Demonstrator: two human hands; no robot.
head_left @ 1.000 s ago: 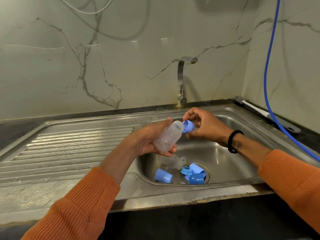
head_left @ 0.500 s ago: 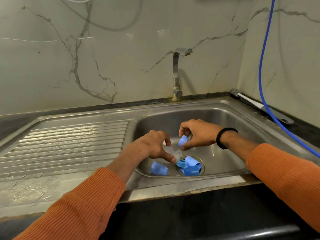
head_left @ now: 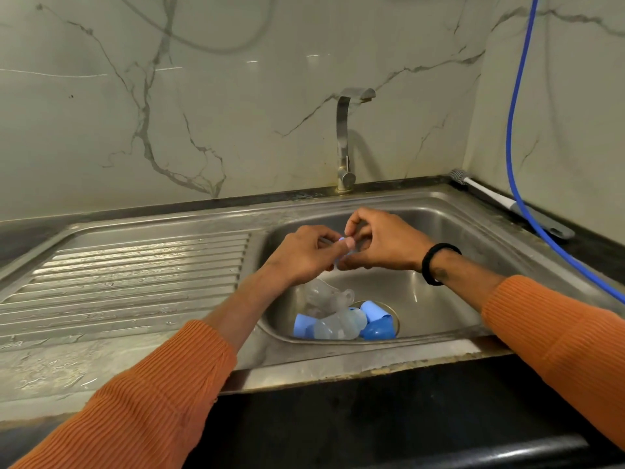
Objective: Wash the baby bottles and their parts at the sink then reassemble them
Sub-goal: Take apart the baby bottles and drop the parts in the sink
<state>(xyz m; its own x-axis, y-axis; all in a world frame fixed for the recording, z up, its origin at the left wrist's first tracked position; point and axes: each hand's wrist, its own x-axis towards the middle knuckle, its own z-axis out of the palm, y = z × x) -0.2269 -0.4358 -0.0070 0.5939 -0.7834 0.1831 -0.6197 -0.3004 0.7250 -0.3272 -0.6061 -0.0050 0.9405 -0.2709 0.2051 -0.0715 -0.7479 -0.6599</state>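
Both forearms, in ribbed orange sleeves, reached forward over the stainless steel sink basin (head_left: 449, 231), and the two hands met above its middle. The left hand (head_left: 301, 255) was turned palm inward with its fingers curled, and the right hand (head_left: 382, 245), with a black band (head_left: 436, 262) at the wrist, faced it with thumb and fingers bent in. Between them they pinched a small blue bottle part (head_left: 341, 255), so both grips were clamped on it; only slivers of blue showed between the fingertips, too little to tell which way the part pointed or where its long axis lay.

Below the hands, on the basin floor, lay the other pieces. One clear plastic baby bottle (head_left: 324, 296) rested on its side with its open neck toward the right. A second clear bottle (head_left: 338, 328) lay nearer the front wall, also on its side and roughly crosswise. Touching it were a light blue cap (head_left: 301, 326) on the left and two blue cap pieces (head_left: 377, 321) over the drain on the right.

The steel tap (head_left: 345, 140) stood behind the basin, its spout above the hands. A grey and white bottle brush (head_left: 507, 201) lay on the dark table at the far right corner, crossed by a blue hose (head_left: 514, 130) hanging down the marble wall. The ribbed draining board (head_left: 135, 275) stretched to the left, wet in places.
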